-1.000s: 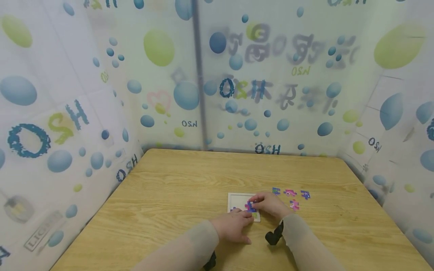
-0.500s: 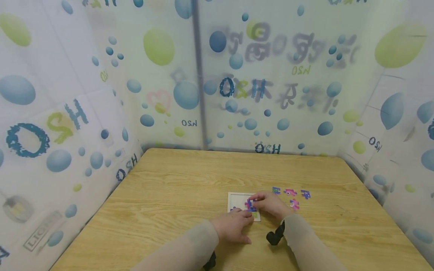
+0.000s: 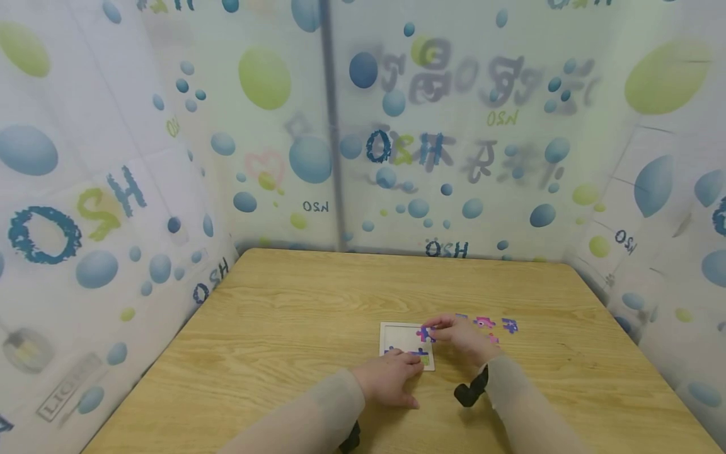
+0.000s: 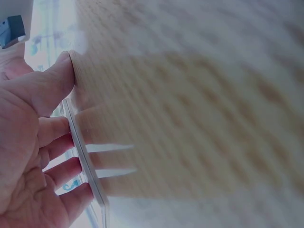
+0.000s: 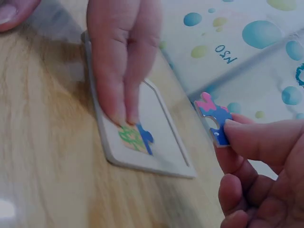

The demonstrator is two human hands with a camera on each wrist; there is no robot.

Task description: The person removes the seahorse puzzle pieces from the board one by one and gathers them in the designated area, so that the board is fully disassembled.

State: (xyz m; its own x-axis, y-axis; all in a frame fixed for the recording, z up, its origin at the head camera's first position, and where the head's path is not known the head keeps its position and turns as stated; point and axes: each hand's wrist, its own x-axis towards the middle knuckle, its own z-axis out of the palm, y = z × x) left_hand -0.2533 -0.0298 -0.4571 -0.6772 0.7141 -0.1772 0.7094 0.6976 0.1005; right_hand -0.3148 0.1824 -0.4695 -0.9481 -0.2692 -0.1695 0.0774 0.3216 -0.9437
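Puzzle piece (image 5: 219,115), moved farther from the left fingers (image 5: 110,80) lying extended on the tray (image 5: 161,133), pinched between right fingers (image 5: 232,161)

Wood-grain yellow-brown table (image 3: 306,296): far edge before a white curtain printed with blue and green spots (image 3: 272,139).
White square puzzle tray (image 3: 398,338): about midway between table's left and right edges.
Left hand (image 3: 388,379): fingers across tray's near edge.
Right hand (image 3: 465,337): holds a blue-and-pink jigsaw piece (image 3: 426,333), tray's far right corner.
Loose pink jigsaw piece (image 3: 484,322), loose purple-blue jigsaw piece (image 3: 510,325): toward table's right edge.
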